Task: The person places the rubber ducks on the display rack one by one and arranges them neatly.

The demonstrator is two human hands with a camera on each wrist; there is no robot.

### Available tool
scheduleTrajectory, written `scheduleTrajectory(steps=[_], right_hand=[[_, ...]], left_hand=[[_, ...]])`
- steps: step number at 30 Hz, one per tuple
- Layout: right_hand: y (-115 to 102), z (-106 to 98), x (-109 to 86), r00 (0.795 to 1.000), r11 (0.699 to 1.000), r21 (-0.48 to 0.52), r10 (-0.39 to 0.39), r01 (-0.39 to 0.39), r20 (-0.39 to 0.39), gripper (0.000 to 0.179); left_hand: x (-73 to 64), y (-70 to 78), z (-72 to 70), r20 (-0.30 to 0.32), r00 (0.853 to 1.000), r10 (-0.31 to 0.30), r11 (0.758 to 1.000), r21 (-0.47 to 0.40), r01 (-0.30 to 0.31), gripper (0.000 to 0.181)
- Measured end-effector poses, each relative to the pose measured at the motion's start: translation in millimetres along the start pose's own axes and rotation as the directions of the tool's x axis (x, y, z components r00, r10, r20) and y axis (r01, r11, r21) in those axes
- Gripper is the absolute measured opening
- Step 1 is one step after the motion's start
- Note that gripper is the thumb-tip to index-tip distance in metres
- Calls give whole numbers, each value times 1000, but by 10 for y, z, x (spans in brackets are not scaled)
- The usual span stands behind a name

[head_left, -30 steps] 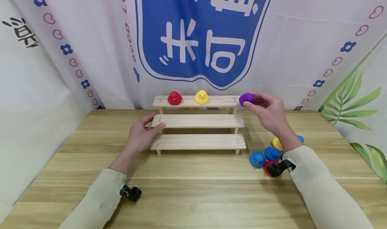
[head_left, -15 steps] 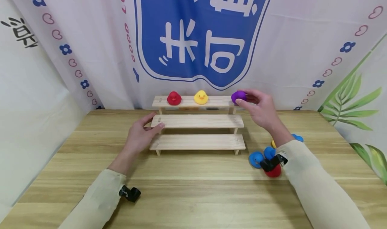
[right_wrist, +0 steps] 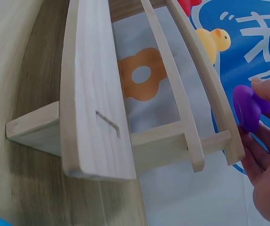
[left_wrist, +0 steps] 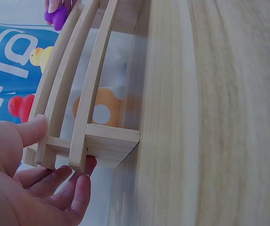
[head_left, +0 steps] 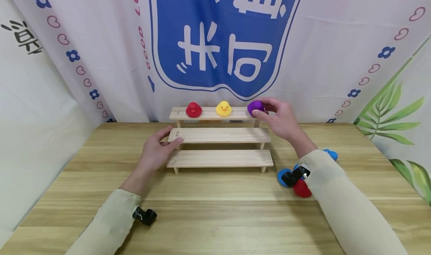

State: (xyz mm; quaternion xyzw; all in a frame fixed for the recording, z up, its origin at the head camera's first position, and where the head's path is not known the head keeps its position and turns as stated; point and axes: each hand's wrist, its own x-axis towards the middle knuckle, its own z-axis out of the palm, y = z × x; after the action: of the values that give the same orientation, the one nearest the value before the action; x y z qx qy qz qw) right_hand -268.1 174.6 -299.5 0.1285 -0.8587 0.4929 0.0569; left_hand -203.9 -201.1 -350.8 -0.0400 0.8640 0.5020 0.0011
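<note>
A three-step wooden display stand [head_left: 219, 158] stands on the table. My left hand [head_left: 155, 150] holds the left end of its middle step, thumb [left_wrist: 34, 130] on the board and fingers around its end. On the top step sit a red rubber duck [head_left: 193, 110] and, near the middle, a yellow rubber duck [head_left: 223, 109]. My right hand [head_left: 283, 121] pinches a purple rubber duck [head_left: 254, 108] between thumb and fingers at the right part of the top step. Whether the purple duck's base touches the board, I cannot tell.
Right of the stand lie loose ducks, among them a red one [head_left: 302, 188] and a blue one [head_left: 284, 177], partly hidden by my right sleeve. Another blue duck [head_left: 331, 154] lies farther back. A printed curtain [head_left: 320, 60] hangs behind the table [head_left: 208, 217].
My right hand has moved left with the purple duck, from beyond the top step's right end to over its right part. My left hand has stayed on the stand.
</note>
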Motion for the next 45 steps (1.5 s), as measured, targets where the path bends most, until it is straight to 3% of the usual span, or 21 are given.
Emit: scheduleTrajectory(steps=[23,36,45], right_hand=[[-10,62,124,997,1000,-5,21,-21,68,44],[18,75,156,998,1000,11,24,-25,64,43],[27,99,155,995,999,11,45,-47,93,45]], left_hand=[[10,-6,33,-5,1000,3,1000,-5,-3,77],[22,-8,19,3,1000,16,1000,-11,-16,77],[9,-26,-7,-2,1000,-12,1000,-7,12,76]])
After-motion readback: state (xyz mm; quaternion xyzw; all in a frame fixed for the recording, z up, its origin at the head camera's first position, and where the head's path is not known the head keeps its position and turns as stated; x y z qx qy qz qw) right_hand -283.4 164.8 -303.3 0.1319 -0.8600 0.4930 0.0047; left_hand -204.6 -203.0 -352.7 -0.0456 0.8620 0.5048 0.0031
